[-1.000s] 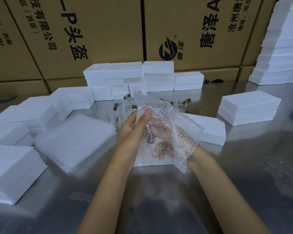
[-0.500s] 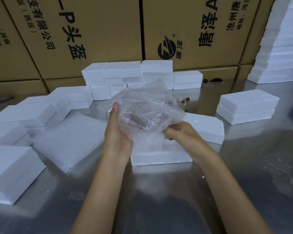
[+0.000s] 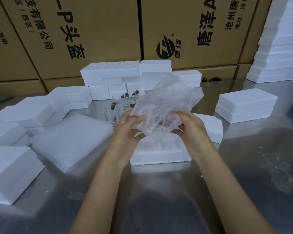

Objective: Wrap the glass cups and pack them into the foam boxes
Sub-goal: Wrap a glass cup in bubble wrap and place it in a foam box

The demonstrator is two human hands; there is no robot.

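Observation:
A sheet of clear bubble wrap [image 3: 166, 105] is bundled around a glass cup, of which only a brownish part shows through the plastic. My left hand [image 3: 128, 129] grips the bundle's left underside, thumb on top. My right hand [image 3: 189, 127] holds its right side with curled fingers. Just below the bundle lies an open white foam box [image 3: 159, 152] on the steel table. Several bare glass cups [image 3: 120, 107] with brown handles stand behind my left hand.
A stack of flat bubble-wrap sheets [image 3: 69, 141] lies to the left. White foam boxes [image 3: 24, 114] line the left side, the back [image 3: 125, 73] and the right [image 3: 245, 107]. A foam lid [image 3: 211, 127] sits behind the open box. Cardboard cartons [image 3: 100, 31] form the back wall.
The wrap has been gathered tighter around the cup. My right hand came out from under the sheet and now clasps the bundle's right side; my left hand shifted underneath it.

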